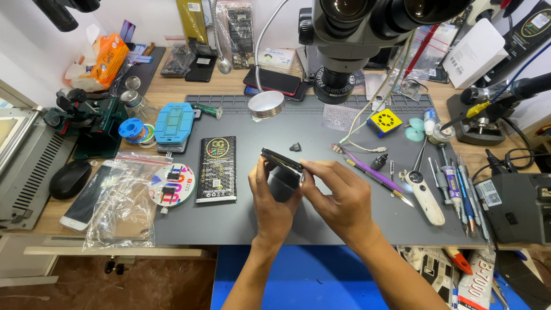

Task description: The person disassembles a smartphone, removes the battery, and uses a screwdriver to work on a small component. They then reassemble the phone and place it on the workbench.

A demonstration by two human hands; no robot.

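Centrally, above the grey work mat (241, 218) on the desk (172, 89): dark slim phone (282, 161) held edge-on between both hands, lifted clear of the mat. Left hand (271, 202) below and to the left, thumb up against the near-left end, fingers curled beneath and closed on the lower side. Right hand (340, 198) to the right, fingertips pinching the right-hand end from above. Long axis running from upper left down to lower right, roughly across the view; thin edge turned toward the camera, broad faces hidden, so screen side not determinable. Both hands touching it, neither clearly nearer. Nearby on the mat: black battery pack (216, 169) to the left, purple tweezers (376, 175) to the right, microscope head (367, 28) above.
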